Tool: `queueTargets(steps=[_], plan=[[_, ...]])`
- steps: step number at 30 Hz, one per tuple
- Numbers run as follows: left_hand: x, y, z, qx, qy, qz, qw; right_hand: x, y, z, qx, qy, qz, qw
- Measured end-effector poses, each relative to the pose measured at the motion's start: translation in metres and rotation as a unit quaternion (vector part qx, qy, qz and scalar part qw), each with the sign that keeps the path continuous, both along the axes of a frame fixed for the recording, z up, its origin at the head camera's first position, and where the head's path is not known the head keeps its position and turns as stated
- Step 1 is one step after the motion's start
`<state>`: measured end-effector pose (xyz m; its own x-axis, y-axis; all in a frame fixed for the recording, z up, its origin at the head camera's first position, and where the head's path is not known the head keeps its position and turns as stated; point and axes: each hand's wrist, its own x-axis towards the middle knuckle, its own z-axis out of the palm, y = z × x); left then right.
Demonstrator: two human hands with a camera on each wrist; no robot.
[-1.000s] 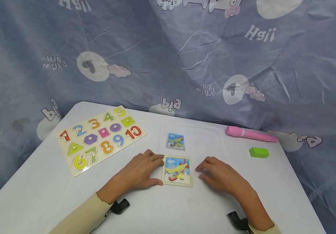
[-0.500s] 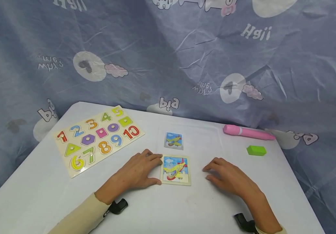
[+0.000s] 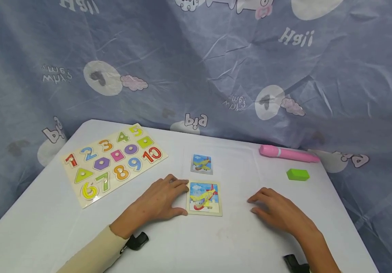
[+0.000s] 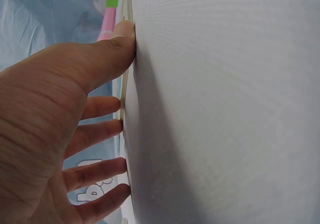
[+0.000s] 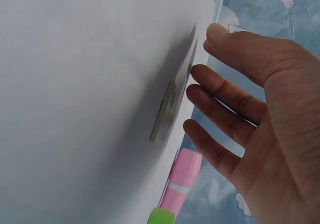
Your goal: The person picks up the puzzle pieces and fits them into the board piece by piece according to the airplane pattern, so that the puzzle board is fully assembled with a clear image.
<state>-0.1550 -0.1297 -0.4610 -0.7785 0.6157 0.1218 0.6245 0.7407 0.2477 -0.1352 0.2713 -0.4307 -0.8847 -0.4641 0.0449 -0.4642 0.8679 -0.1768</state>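
Observation:
A small square wooden airplane puzzle point(image 3: 204, 198), its picture in a pale frame, lies flat on the white table. My left hand point(image 3: 162, 199) rests at its left side, thumb at the lower left corner and fingertips at the upper left edge. In the left wrist view, the left hand point(image 4: 65, 119) has its thumb and fingers spread, not curled round anything. My right hand point(image 3: 283, 212) is to the right of the puzzle, apart from it and low over the table. The right wrist view shows the right hand point(image 5: 250, 114) with loosely bent fingers and nothing in them.
Behind the puzzle lies a smaller airplane picture card point(image 3: 201, 164). A wooden number-and-shape board point(image 3: 114, 165) is at the left. At the back right are a pink marker-shaped stick point(image 3: 289, 154) and a green block point(image 3: 298, 174). A blue-grey printed curtain point(image 3: 182, 76) hangs behind the table point(image 3: 237, 242).
My right hand has drawn away from the puzzle, toward the right and slightly nearer me. The left hand stays at the puzzle's left edge. The head view has shifted slightly.

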Motion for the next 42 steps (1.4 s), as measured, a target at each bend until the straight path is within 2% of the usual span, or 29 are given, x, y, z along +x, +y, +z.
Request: queueTargets(steps=[10,31,42], plan=[[0.000,-0.001,0.001,0.011,-0.012,-0.004,0.9999,0.007,0.015,0.001,-0.006,0.010,-0.002,0.9999],[0.000,0.000,0.003,0.011,-0.010,-0.003,0.9999,0.022,0.043,0.001,0.003,-0.021,-0.036,0.9991],[0.000,0.000,0.003,0.015,-0.012,-0.003,0.9998,0.025,0.049,-0.002,0.005,0.004,-0.021,0.9998]])
